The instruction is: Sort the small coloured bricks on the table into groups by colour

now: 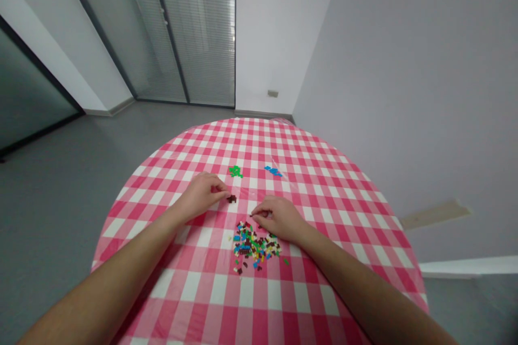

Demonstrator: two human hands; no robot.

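A person's left hand (pixel 204 191), fingers drawn narrow, rests its tips just beside a few dark brown pieces (pixel 231 199) on a round table's glossy pink-and-white checked cloth (pixel 324 194); the right hand (pixel 277 218), curled, pinches thumb to forefinger at the far edge of a loose heap of tiny, blocky plastic bricks (pixel 254 245) in mixed colours; whether either pinch holds a piece is too small to tell; green bricks (pixel 235 172) and blue bricks (pixel 273 171) lie in separate clusters beyond.
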